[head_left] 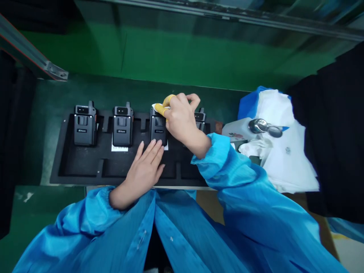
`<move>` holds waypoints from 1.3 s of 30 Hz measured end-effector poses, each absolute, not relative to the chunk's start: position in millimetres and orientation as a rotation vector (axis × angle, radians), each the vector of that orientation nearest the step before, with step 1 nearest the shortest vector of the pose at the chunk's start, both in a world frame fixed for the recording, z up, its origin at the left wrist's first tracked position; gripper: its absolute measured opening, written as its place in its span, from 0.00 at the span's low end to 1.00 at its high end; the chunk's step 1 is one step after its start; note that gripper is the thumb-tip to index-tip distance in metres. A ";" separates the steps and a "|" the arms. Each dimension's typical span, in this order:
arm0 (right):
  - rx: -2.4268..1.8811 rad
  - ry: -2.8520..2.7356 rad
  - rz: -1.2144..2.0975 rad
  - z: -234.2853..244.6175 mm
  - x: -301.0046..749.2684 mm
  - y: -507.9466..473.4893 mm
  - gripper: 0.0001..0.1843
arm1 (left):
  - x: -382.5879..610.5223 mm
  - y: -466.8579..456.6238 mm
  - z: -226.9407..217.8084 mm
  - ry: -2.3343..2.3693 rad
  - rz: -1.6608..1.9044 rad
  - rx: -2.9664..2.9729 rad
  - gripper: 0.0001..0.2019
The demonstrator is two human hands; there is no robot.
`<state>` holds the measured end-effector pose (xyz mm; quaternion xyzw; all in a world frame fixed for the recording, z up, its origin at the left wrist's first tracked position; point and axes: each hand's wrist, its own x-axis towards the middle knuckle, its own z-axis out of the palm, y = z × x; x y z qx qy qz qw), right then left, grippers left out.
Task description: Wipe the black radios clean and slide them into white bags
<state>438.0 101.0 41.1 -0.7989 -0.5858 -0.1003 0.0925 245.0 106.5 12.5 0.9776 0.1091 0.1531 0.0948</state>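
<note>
Several black two-way radios marked "Riton" stand in a row in a black foam tray [82,178]. With its yellow-covered fingertips, my right hand [182,117] pinches a small white wipe [155,107] against the top of the third radio [157,131]. My left hand [145,165] lies palm down, fingers stretched out, its fingertips at that radio's lower edge. To the left are the first radio [84,131] and the second radio [122,129], untouched. A fourth radio [200,116] is partly hidden behind my right hand and wrist.
At the right, a white bottle with a metal cap [257,126] lies beside a crumpled white cloth [256,148] and a stack of white wipes [290,163] in a blue wrapper. A metal frame bar [57,71] rises at the left; a green panel [170,57] stands behind the tray.
</note>
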 end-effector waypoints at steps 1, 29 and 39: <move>-2.366 -1.762 -0.283 40.9 436.9 100.4 0.23 | 244.9 106.3 12.2 0.325 0.449 2.892 0.21; -2.349 -1.639 -0.497 29.6 458.0 65.2 0.20 | 245.8 106.0 15.9 0.313 0.460 2.872 0.20; -2.377 -1.671 -0.488 27.8 428.6 95.6 0.15 | 246.4 105.1 16.3 0.329 0.458 2.869 0.20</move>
